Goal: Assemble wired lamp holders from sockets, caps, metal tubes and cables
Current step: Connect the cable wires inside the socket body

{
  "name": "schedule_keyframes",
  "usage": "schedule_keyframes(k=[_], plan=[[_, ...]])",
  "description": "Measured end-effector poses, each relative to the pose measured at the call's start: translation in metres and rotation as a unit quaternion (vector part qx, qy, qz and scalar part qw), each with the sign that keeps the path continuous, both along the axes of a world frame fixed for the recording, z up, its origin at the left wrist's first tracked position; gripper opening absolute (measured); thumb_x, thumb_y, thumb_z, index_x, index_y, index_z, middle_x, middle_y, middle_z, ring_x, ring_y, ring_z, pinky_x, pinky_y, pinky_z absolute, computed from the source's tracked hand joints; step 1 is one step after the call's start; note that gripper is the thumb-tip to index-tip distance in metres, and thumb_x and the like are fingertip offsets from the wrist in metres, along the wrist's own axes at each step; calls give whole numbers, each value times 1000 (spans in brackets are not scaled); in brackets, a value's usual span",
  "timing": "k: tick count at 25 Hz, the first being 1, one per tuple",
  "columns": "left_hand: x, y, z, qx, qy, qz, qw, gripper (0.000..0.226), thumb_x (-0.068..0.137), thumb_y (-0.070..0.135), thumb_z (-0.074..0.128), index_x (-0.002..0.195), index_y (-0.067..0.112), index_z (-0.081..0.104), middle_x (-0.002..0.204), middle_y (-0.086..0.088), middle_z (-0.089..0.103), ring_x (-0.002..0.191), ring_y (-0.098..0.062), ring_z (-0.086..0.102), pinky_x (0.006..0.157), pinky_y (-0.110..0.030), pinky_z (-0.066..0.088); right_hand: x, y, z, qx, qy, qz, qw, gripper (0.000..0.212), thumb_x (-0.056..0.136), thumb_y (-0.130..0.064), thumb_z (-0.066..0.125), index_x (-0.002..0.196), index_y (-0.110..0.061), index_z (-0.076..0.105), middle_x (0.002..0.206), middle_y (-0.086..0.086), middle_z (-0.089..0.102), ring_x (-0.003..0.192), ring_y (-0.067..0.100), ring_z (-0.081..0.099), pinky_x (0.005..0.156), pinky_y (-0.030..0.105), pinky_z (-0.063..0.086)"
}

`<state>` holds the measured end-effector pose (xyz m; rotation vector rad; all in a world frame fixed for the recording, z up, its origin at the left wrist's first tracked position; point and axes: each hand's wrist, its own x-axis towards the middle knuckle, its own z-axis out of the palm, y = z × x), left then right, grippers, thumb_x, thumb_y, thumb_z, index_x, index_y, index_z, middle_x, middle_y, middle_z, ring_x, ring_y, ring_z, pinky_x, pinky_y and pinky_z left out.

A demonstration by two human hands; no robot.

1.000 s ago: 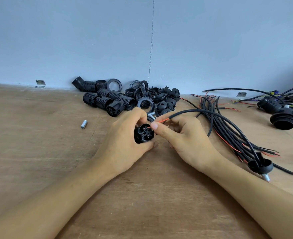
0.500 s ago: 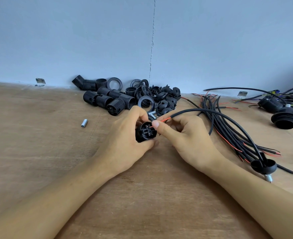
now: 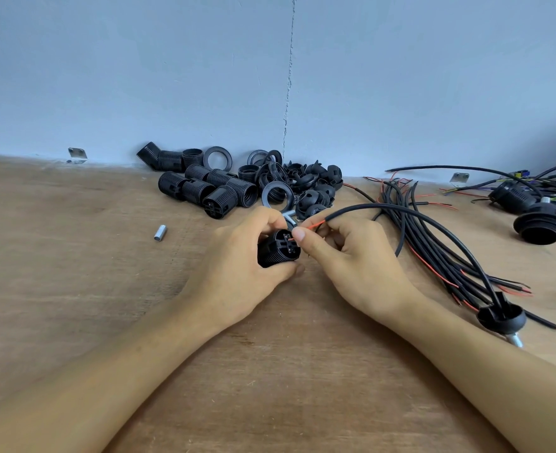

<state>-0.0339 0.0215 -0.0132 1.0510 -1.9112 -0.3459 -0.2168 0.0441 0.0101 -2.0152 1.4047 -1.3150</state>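
Observation:
My left hand (image 3: 237, 273) grips a black threaded socket (image 3: 278, 248) at the table's middle, its terminal end facing me. My right hand (image 3: 348, 256) pinches the red wire (image 3: 314, 226) at the stripped end of a black cable (image 3: 433, 223), with the wire tip at the socket's terminals. That cable arcs right and down through a black cap (image 3: 502, 318) with a metal tube (image 3: 514, 340) under it, lying by my right forearm.
A pile of black sockets (image 3: 211, 191), rings and caps (image 3: 312, 191) lies against the wall. A loose metal tube (image 3: 160, 232) lies to the left. A bundle of black cables (image 3: 433, 256) spreads on the right, with assembled holders (image 3: 541, 225) at the far right.
Both hands stayed nearly in place. My right hand's fingers brought the red wire tip closer to the socket's terminals, and the cap on the cable shifted slightly.

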Motion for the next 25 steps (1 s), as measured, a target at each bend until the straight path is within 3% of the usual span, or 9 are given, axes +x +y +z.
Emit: schedule_keyframes(k=[3,7,10,13,15,19,22,25], plan=[[-2,2,1,-12,-6,-3,1000,50,68,38,92,103,42,57,87,24,68,82,10,63,67,-3,42,-1,-1,1,-4,-6,-3,1000,8,93,-33,70,86,-28,70,71,-7,69,66,17,61,66,34,51],[-4,3,3,-17,-12,-10,1000,49,73,32,90,107,43,58,80,35,63,80,17,60,67,-1,40,3,-1,2,-27,6,-4,1000,18,93,-31,70,80,-40,62,67,-22,63,59,3,54,58,15,40],[-3,2,2,-7,1,-16,1000,46,76,33,88,105,46,56,89,31,68,79,13,63,66,-3,42,4,-1,2,-31,21,-12,999,23,94,-29,69,79,-42,59,63,-19,60,60,4,54,59,16,41],[-2,3,3,-4,-3,-13,1000,46,76,35,88,105,48,54,88,31,69,80,13,63,67,-2,41,5,-2,1,-24,15,-11,1000,13,94,-28,69,84,-35,66,67,-11,65,62,9,57,60,20,45],[-3,3,3,-3,-7,-12,1000,47,76,35,88,105,48,54,84,30,68,80,13,63,66,-2,41,5,-3,2,-15,9,-13,1000,7,94,-29,69,87,-26,70,69,-11,66,63,5,57,60,15,42],[-3,3,2,-10,-20,-8,1000,43,79,31,86,104,45,53,78,24,67,77,9,63,63,-4,41,6,-1,2,-22,33,-28,999,11,94,-29,69,88,-21,72,58,-19,58,58,0,55,57,12,36],[-6,5,0,-9,-46,4,999,40,82,29,81,114,35,58,85,15,71,79,0,63,64,-12,46,10,-1,0,-6,3,-35,999,15,95,-28,68,89,-15,72,61,-18,60,59,-4,57,58,10,37],[-7,3,0,-9,-31,9,999,40,80,28,83,111,37,58,83,20,69,81,7,63,65,-6,43,11,-2,0,10,-13,-43,999,14,96,-25,67,90,-14,73,56,-17,57,53,-5,56,56,9,38]])
